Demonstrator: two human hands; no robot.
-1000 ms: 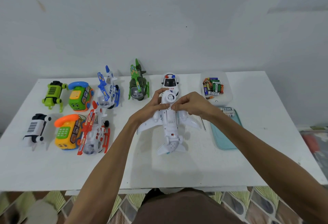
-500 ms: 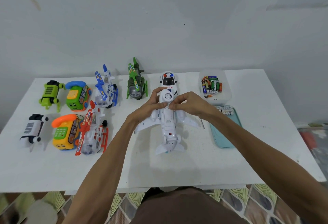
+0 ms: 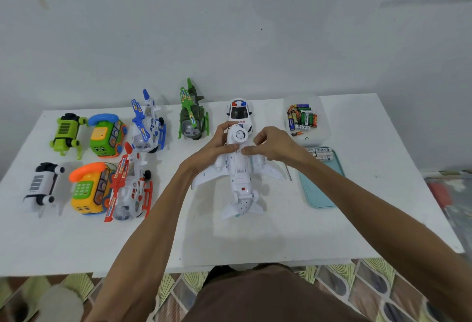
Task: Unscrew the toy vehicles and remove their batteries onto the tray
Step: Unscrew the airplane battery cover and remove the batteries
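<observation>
Hands flank the white toy airplane (image 3: 240, 176) at its far end. Our left hand (image 3: 212, 148) curls round the nose section and grips it. Our right hand (image 3: 277, 148) pinches at the belly just behind the nose, thumb and forefinger bent. The tips of both hands almost touch on the fuselage.

The airplane lies belly up on the white table (image 3: 255, 242), long axis running near to far, nose far, tail near. It sits straight ahead of us, and both hands reach it equally. The battery hatch, we judge, lies just nearward of the fingertips.

A thin screwdriver (image 3: 289, 175) lies just right of the right wing, nearer our right hand. Beyond it sits one teal tray (image 3: 319, 191) with a few white batteries (image 3: 320, 153) at its far end; we cannot count them exactly. One clear tub (image 3: 323, 131) of loose batteries stands far of the tray.

We count nine toys:
- one airplane
- one police car (image 3: 240, 112)
- three helicopters, green (image 3: 192, 121), blue (image 3: 146, 126) and red (image 3: 129, 187)
- two phone cars, green (image 3: 107, 136) and yellow (image 3: 89, 192)
- two robot dogs, green (image 3: 66, 132) and white (image 3: 42, 186)
</observation>
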